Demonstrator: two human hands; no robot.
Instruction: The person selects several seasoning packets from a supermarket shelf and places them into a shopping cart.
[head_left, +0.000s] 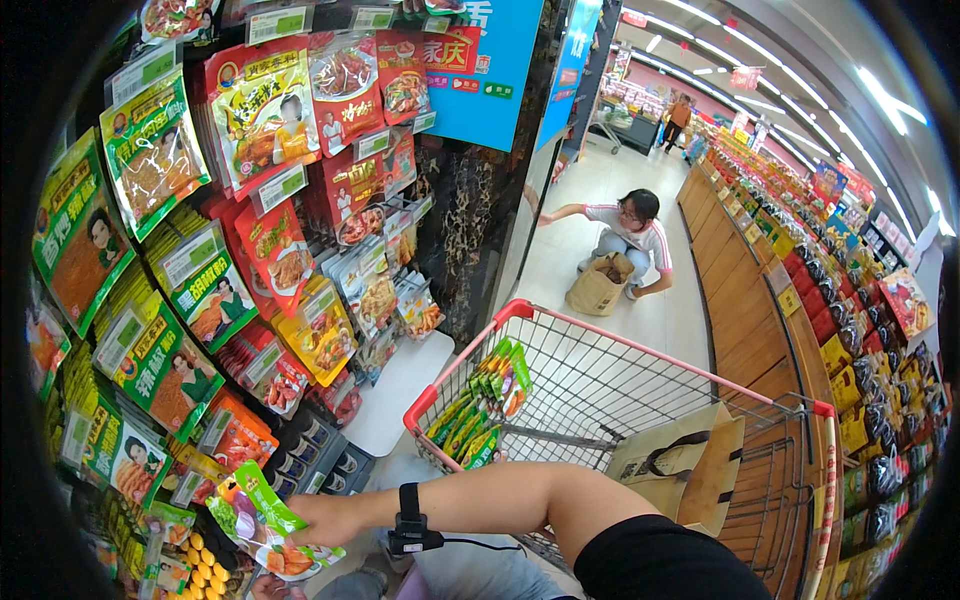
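My right hand (328, 517) grips a green-edged seasoning packet (251, 514) printed with vegetables and cooked food, in front of the lower shelf rows. A strap with a small black device (412, 536) and a cable is around my right wrist. Just below the packet, at the bottom edge of the view, part of my left hand (276, 588) shows; whether it touches the packet is unclear. Upright in the corner of a wire shopping cart (570, 375) are several green seasoning packets (506, 379). More green and yellow packets (459, 435) lie beside them.
Hanging seasoning packets (161, 375) with price tags fill the rack on the left. Small dark-lidded jars (304, 450) stand low down. The cart also holds a beige bag (660, 465). Beyond it, a person (630, 232) squats by a brown bag (598, 289). A wooden display counter (750, 262) runs along the right.
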